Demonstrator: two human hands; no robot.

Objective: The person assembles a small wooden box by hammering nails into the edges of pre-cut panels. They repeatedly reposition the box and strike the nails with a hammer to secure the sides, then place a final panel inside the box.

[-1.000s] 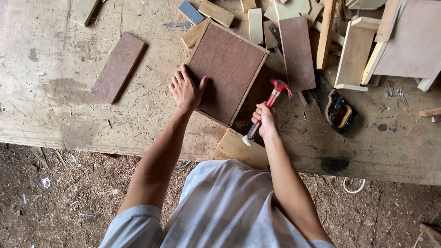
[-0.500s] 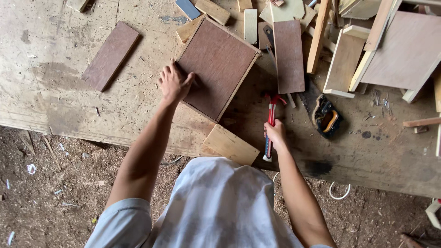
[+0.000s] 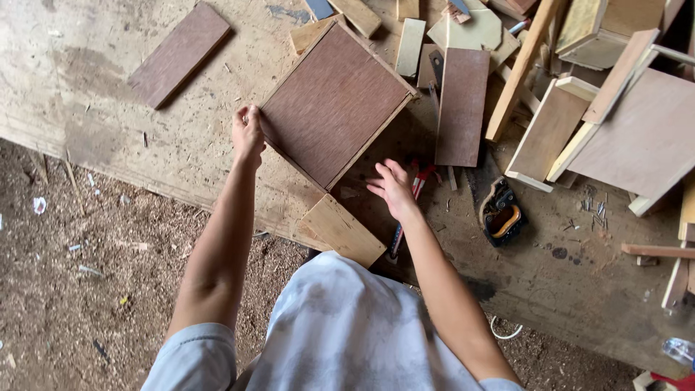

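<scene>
Around the one square panel (image 3: 334, 103) lie two flat brown boards (image 3: 179, 53), one hammer (image 3: 409, 210), one black tool (image 3: 501, 215), and two hands (image 3: 247, 132).

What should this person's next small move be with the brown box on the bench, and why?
Probably bring the right hand onto the near edge of the box. The left hand grips the box's left corner alone, while the right hand is open and empty over the hammer, which lies on the bench. A second grip would steady the box.
</scene>
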